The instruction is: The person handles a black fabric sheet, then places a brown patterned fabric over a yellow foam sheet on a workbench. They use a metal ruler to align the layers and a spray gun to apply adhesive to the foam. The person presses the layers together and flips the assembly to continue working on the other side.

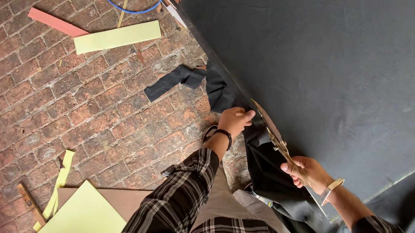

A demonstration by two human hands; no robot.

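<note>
Trimming black cloth along board edge, mid-cut

Black board [336, 59] fills 12 to 3 o'clock; loose cloth [271, 170] hangs off its lower edge at centre. Right hand [304, 172] gripped round scissors [275, 137], blades pointing 10 o'clock. Left hand [234, 120] just ahead at 10 o'clock, pinching cloth taut. Judged next: blades need to follow the edge, left hand keeps tension. Cut strip [179, 82] on brick floor [56, 99]
</note>
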